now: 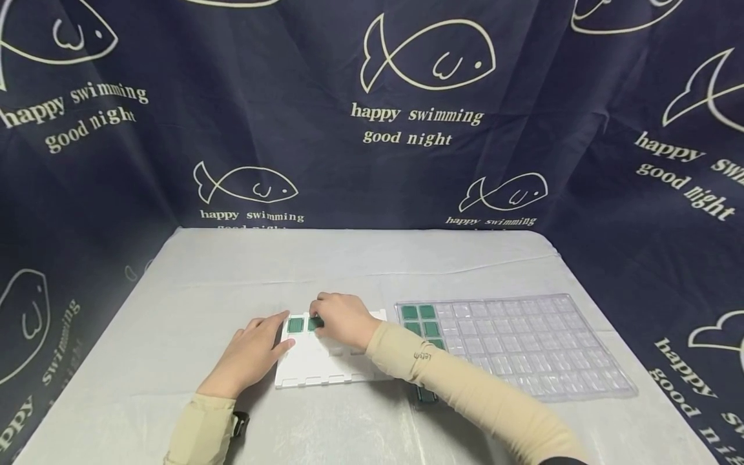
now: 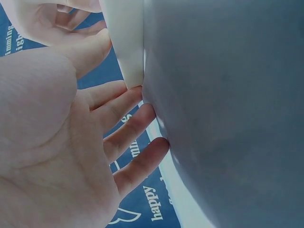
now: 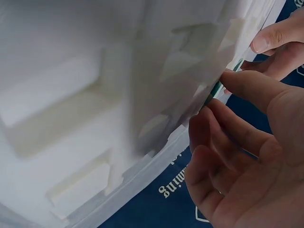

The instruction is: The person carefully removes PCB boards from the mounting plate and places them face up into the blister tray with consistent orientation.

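On the table lies a flat white tray [image 1: 314, 361] with recesses and notched edges. A ribbed green square piece [image 1: 296, 325] sits in its back left recess. My right hand [image 1: 347, 320] pinches a second green piece [image 1: 314, 322] between thumb and fingertips, just right of the first. That piece shows as a thin green edge in the right wrist view, mostly covered by the fingers. My left hand [image 1: 250, 355] rests at the white tray's left edge, fingers extended, thumb on the tray top. In the left wrist view its index fingertip touches the tray's corner.
To the right lies a clear plastic compartment tray [image 1: 523, 342], with several green pieces [image 1: 427, 311] in its left columns. My right forearm [image 1: 465, 387] crosses over its left part. A dark blue fish-print curtain [image 1: 372, 181] hangs behind and beside the table [image 1: 244, 258].
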Motion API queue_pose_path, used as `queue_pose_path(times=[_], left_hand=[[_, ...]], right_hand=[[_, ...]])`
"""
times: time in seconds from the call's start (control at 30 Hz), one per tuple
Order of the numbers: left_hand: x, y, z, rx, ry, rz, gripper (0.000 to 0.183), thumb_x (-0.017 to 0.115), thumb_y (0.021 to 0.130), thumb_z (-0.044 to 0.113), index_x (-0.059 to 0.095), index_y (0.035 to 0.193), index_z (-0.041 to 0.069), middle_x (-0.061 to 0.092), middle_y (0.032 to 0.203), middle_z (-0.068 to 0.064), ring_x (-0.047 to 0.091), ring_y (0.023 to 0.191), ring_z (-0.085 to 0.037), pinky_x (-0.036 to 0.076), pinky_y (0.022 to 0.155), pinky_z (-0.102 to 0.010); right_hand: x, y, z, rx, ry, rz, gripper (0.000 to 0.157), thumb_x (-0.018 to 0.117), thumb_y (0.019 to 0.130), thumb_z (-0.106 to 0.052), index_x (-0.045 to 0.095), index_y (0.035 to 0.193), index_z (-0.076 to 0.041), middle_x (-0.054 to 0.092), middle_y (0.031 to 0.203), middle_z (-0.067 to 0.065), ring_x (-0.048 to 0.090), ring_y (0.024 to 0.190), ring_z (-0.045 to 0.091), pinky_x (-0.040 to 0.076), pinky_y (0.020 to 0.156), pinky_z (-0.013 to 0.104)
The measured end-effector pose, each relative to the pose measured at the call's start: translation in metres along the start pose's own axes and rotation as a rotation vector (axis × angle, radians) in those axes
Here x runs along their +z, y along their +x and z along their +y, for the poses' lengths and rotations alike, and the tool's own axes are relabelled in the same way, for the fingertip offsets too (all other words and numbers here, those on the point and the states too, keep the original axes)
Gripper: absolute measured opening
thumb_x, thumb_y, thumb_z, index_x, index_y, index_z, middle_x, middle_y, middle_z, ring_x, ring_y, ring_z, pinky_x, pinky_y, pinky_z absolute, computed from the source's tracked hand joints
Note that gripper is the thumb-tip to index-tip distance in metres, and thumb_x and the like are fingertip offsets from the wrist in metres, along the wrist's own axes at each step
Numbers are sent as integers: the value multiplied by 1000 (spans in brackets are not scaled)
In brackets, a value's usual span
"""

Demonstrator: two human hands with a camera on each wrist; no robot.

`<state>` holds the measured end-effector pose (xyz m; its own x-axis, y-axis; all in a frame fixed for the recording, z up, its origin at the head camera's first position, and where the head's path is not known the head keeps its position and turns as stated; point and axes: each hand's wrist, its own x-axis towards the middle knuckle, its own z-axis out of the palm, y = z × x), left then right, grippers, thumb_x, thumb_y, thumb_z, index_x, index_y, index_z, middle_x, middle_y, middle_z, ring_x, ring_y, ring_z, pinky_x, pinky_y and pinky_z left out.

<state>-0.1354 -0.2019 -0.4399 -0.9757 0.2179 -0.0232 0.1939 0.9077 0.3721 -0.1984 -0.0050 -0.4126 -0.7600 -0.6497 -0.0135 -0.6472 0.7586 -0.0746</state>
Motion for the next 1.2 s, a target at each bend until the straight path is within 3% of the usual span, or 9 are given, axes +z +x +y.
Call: queue_pose_path(times=[0.3,0.5,1.2], left_hand=[[-1,-1,0,16,-4,3,61,63,100,34,46,151,5,58,147,-17,54,132,-42,46,98,-61],[0,-1,0,10,-10,-2,61,63,100,34,46,151,5,58,147,-18,53,133,-42,45,99,-61],[1,0,1,-9,-4,-7,62,63,101,35,45,152,5,57,148,-18,52,134,-44,45,101,-61]], right_hand=[[1,2,0,17,6,-6,31,83,85,-29,73,113,-20,70,101,-7,68,85,8,57,69,23],[-1,2,2,33,71,16,31,82,81,-25,73,111,-19,67,97,-5,59,74,7,51,61,23],[-6,-11,7,20,72,7,33,83,84,-31,72,114,-22,67,98,-5,52,66,6,48,59,22]])
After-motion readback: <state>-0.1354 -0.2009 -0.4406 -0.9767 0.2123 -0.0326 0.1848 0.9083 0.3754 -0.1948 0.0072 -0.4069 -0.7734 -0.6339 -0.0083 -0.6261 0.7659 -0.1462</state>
